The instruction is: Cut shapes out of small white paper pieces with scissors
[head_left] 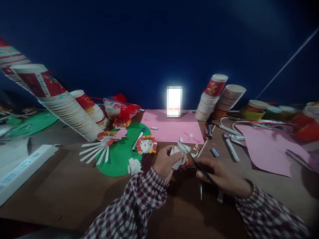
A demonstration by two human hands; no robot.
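Observation:
My left hand (166,161) pinches a cut white paper cup piece (177,158) between thumb and fingers. My right hand (221,174) is closed around a slim dark tool that looks like scissors (204,172) seen edge-on. Its narrow pointed tip reaches the upper edge of the white piece. Where the tool meets the far side of the piece is hidden. Beyond my left hand lies a round red, yellow and white paper flower (147,145) on a green sheet (112,162). A crumpled white scrap (135,166) rests at that sheet's near edge.
Leaning stacks of paper cups stand left (69,109) and right (211,96). Pink sheets lie at the back (171,126) and right (269,149). Markers (231,147) lie near my right hand. A white power strip (25,171) sits at left. A bright pixelated patch stands at the back.

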